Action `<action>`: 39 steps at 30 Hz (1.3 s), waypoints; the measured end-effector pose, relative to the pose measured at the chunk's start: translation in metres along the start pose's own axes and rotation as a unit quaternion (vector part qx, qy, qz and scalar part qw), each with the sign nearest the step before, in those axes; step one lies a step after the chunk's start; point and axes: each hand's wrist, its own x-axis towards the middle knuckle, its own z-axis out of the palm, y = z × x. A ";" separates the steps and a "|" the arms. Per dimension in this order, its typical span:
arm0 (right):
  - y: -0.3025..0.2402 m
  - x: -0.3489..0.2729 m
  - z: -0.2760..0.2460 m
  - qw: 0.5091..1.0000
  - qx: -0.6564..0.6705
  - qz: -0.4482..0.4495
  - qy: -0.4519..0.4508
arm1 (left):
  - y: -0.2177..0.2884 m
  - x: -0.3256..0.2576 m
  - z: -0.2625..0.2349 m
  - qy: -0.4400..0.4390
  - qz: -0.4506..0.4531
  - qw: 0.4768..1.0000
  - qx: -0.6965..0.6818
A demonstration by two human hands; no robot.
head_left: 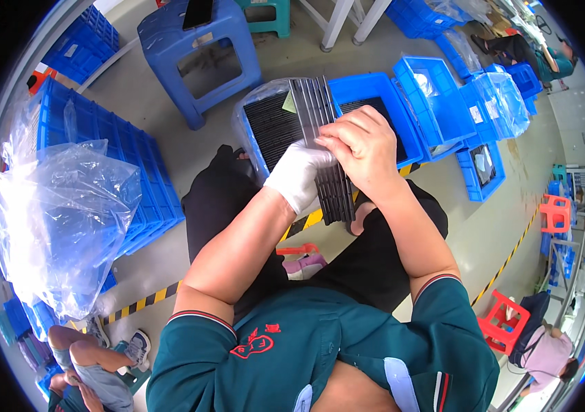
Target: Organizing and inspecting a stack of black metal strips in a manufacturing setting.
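A bundle of long, thin black strips [334, 196] lies side by side in front of me, slanting from the bins toward my lap. My left hand [297, 177], in a white glove, is closed round the bundle's left side near its middle. From the right, my bare right hand [362, 147] has its fingers pinched together on the same strips; the exact grip is partly hidden behind the fingers. Beyond my left hand, a plastic-lined bin holds rows of similar black strips [272, 130] with a small yellow-green paper [289, 103]. Behind my right hand stands a blue bin [410, 141] with dark strips inside.
A blue stool [200, 51] stands beyond the bins. Tall stacked blue crates [128, 158] with clear plastic bags [66, 220] rise at left. More blue bins [437, 103] sit at right. Red stools [503, 321] and other people are farther off. Yellow-black tape [143, 302] marks the floor.
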 end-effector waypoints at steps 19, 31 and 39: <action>-0.006 0.003 -0.001 1.000 0.012 -0.009 0.010 | 0.003 -0.001 0.004 0.022 -0.009 1.000 0.006; -0.011 0.003 0.001 0.983 0.126 0.127 0.045 | 0.008 -0.005 0.012 0.027 -0.027 0.999 -0.012; -0.005 0.002 0.005 0.984 0.117 0.124 0.050 | 0.009 -0.007 0.013 0.025 -0.031 0.999 -0.025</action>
